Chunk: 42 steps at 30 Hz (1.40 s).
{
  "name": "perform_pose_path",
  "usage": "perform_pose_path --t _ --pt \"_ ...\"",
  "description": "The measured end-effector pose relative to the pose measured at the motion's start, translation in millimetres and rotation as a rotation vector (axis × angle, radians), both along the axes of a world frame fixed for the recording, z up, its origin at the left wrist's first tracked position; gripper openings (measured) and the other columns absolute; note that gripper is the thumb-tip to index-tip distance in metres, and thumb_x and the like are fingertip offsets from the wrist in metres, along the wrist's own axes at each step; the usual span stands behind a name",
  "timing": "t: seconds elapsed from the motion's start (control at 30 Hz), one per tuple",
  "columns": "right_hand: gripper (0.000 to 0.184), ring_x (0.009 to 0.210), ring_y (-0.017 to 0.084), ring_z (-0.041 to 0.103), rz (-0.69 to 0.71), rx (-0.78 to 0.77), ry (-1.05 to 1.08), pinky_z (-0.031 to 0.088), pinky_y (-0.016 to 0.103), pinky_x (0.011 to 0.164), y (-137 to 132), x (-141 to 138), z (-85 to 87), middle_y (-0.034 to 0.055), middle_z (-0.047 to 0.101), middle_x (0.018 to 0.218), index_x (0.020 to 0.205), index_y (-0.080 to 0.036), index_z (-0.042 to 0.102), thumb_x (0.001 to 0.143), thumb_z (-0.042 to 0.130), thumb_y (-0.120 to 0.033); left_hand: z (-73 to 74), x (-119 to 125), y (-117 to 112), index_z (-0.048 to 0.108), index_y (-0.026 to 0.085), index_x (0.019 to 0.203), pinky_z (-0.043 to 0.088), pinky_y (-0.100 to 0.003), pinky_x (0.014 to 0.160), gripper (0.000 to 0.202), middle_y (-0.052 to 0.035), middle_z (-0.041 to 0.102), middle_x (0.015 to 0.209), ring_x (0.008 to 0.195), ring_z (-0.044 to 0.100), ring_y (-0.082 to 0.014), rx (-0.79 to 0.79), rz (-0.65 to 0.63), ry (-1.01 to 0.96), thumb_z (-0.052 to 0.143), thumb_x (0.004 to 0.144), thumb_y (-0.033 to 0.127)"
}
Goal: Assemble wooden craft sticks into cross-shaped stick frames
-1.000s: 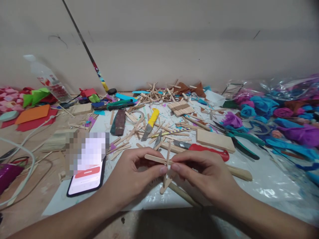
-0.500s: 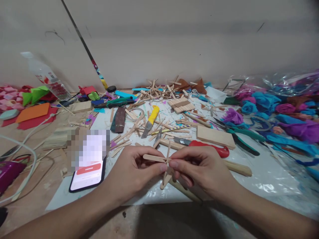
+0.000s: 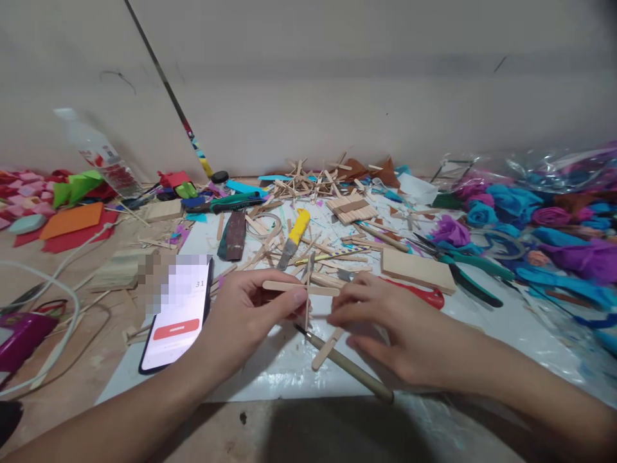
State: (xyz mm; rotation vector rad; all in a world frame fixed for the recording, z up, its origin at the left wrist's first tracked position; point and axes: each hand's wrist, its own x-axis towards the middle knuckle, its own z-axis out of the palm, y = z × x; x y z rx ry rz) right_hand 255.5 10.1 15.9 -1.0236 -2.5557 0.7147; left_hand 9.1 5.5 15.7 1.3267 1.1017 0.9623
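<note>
My left hand [image 3: 258, 305] pinches crossed craft sticks [image 3: 284, 287] between thumb and fingers; one lies crosswise and another stands upright across it. My right hand [image 3: 380, 321] is just to the right, fingers apart, with nothing visible in its grip. Below its fingertips a loose craft stick [image 3: 325, 354] lies across a slim carving tool [image 3: 359, 372] with a wooden handle and a metal tip. Behind the right hand, a red-handled tool [image 3: 427, 294] is partly covered. A yellow utility knife [image 3: 296, 235] rests beyond the left hand.
A phone [image 3: 178, 341] lies left of my left forearm. Loose sticks [image 3: 308, 183] are heaped toward the wall. A wooden block [image 3: 417, 270] and green-handled pliers [image 3: 475, 283] lie at right, near coloured paper flowers [image 3: 511, 199]. A plastic bottle [image 3: 106, 161] leans at back left.
My right hand has let go of the crossed sticks and opened, shifting slightly right. My left hand still holds them, and the carving tool and loose stick below show more fully.
</note>
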Motion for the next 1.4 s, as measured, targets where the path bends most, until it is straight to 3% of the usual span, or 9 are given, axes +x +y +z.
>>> perform_pose_path --t 0.07,0.17,0.47,0.67,0.8,0.93,1.03,1.17,1.4 --pt "0.02 0.104 0.028 0.064 0.074 0.041 -0.097 0.05 0.043 0.09 1 1 -1.5 0.0074 0.074 0.109 0.103 -0.026 0.078 0.097 0.061 -0.016 -1.8 0 1 0.08 0.014 0.084 0.057 -0.025 0.068 0.017 -0.0051 0.076 0.077 0.07 0.068 -0.0167 -0.004 -0.005 -0.013 0.077 0.09 0.03" --pt "0.017 0.093 0.026 0.066 0.003 -0.004 -0.072 0.052 0.04 0.082 -1 1 -2.3 0.0065 0.075 0.099 0.094 -0.024 0.075 0.101 0.059 -0.023 -2.2 0 0 0.081 0.014 0.086 0.058 -0.025 0.07 0.019 -0.0053 0.077 0.08 0.073 0.07 -0.0169 -0.012 -0.006 -0.043 0.076 0.091 0.032" --pt "0.027 0.036 0.009 0.052 -0.386 -0.84 0.582 0.038 0.019 0.038 -15 -13 1.6 0.001 0.071 0.055 0.083 -0.02 0.071 0.086 0.081 -0.046 -8.1 -1 -5 0.085 0.025 0.101 0.059 -0.025 0.074 0.017 0.0 0.084 0.096 0.083 0.075 -0.0189 0.153 0.122 0.14 0.073 0.094 0.034" --pt "0.026 0.037 0.01 0.06 -0.416 -1.009 0.811 0.044 0.016 0.039 -16 -25 -9.4 0.003 0.075 0.059 0.089 -0.017 0.069 0.084 0.084 -0.038 -11.6 -1 -11 0.085 0.03 0.111 0.059 -0.031 0.087 0.021 0.001 0.085 0.104 0.091 0.077 -0.0213 0.237 0.127 0.248 0.07 0.098 0.036" --pt "0.029 0.036 0.01 0.056 -0.404 -1.0 0.832 0.042 0.017 0.038 -20 -24 -11.0 0.0013 0.072 0.056 0.09 -0.018 0.066 0.088 0.081 -0.043 -12.4 -1 -11 0.085 0.029 0.109 0.06 -0.029 0.086 0.02 0.0009 0.085 0.106 0.092 0.077 -0.0207 0.274 0.149 0.281 0.071 0.096 0.035" --pt "0.022 0.049 0.009 0.057 -0.367 -0.748 0.934 0.045 0.019 0.048 -17 -17 -15.4 0.0015 0.074 0.072 0.094 -0.02 0.065 0.096 0.074 -0.04 -10.6 0 -8 0.085 0.024 0.099 0.061 -0.025 0.075 0.015 -0.0005 0.085 0.096 0.087 0.077 -0.0196 0.196 0.146 0.185 0.072 0.094 0.031" --pt "0.017 0.062 0.009 0.054 -0.446 -0.57 0.997 0.045 0.019 0.056 -13 -14 -17.7 -0.0046 0.064 0.078 0.109 -0.028 0.065 0.098 0.072 -0.039 -7.9 1 -6 0.084 0.02 0.094 0.061 -0.024 0.073 0.017 -0.0018 0.084 0.091 0.083 0.077 -0.0191 0.142 0.054 0.138 0.069 0.094 0.029" --pt "0.036 0.065 0.012 0.053 -0.471 -0.535 0.799 0.041 0.021 0.055 -16 -22 -16.4 -0.005 0.06 0.079 0.118 -0.031 0.065 0.088 0.082 -0.04 -7.0 4 -7 0.084 0.02 0.092 0.058 -0.024 0.077 0.016 -0.0014 0.083 0.092 0.085 0.076 -0.0181 0.215 -0.07 0.213 0.068 0.093 0.022" --pt "0.013 0.077 0.019 0.063 -0.458 -0.418 0.616 0.048 0.027 0.062 -18 -29 -18.2 0.0021 0.07 0.084 0.087 -0.022 0.074 0.089 0.075 -0.035 -9.3 7 -12 0.086 0.024 0.097 0.054 -0.025 0.083 0.019 0.0006 0.084 0.096 0.089 0.076 -0.017 0.333 -0.164 0.273 0.068 0.095 0.019"
